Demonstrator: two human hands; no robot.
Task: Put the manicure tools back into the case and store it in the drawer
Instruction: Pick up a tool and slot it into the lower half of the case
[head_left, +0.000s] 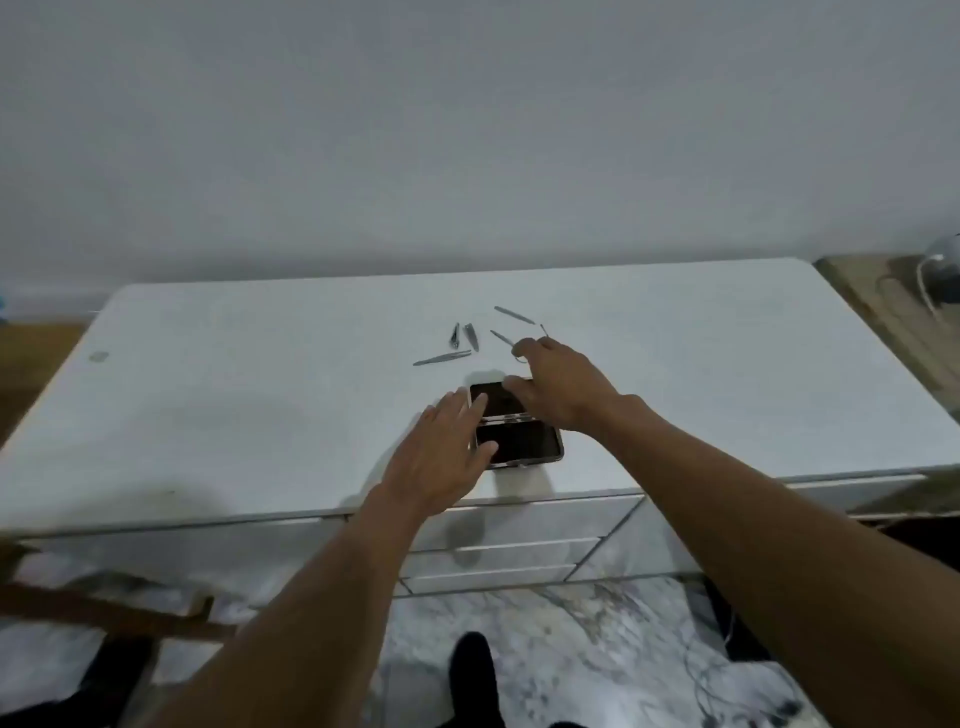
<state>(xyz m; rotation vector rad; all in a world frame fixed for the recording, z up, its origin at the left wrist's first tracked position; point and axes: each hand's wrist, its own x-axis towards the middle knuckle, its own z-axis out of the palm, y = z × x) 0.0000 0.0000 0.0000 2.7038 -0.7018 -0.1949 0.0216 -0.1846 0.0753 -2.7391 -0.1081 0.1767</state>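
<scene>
I see closed drawers (514, 519) nearest, under the white top (234, 405) where the black case (524, 441) lies open near the front edge. My left hand (441, 457) rests on it with fingers spread, and my right hand (561, 389), fingers loosely open, covers its far half. Beyond, metal manicure tools (470, 338) lie scattered, with nothing between them and the case.

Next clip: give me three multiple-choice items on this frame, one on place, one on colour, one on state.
1. Where do the loose manicure tools lie?
A. beyond the case
B. inside the case
C. on the floor

2. What colour is the case lining?
A. red
B. black
C. yellow

3. How is the case?
A. shut
B. in a drawer
C. open flat

Key: 1 A, they are scattered on the white top behind it. 2 B, both halves show dark. 3 C, both halves lie spread under the left hand and right hand.
</scene>
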